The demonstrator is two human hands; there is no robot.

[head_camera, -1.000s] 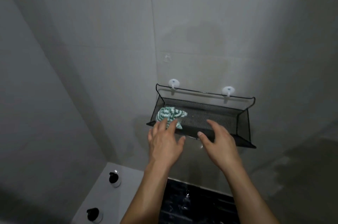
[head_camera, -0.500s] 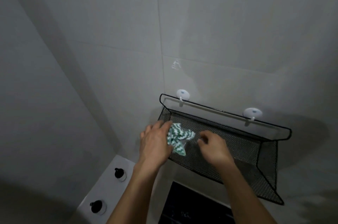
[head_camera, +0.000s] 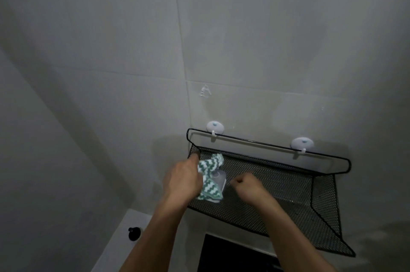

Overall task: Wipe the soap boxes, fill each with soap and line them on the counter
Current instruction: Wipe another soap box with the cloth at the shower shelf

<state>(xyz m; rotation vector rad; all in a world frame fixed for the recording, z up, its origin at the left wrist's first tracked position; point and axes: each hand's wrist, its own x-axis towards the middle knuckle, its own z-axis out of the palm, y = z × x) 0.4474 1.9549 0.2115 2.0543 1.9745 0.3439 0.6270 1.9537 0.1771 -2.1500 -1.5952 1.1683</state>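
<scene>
Left hand [head_camera: 184, 179] grips striped cloth [head_camera: 209, 177], frame centre, ready for wiping. Right hand [head_camera: 246, 187] fisted beside pale soap box [head_camera: 219, 180] in mesh shelf [head_camera: 288, 185]; contents unclear.

this looks like a home bathroom. large pale grey wall tiles [head_camera: 133, 38] rise behind a black mesh wall shelf [head_camera: 277, 174] that hangs from two white stick-on hooks [head_camera: 214, 128]. below the shelf to the left lies a white counter [head_camera: 124, 240] with a black round knob [head_camera: 133, 232], and straight below it a dark glossy surface [head_camera: 233, 254].
</scene>
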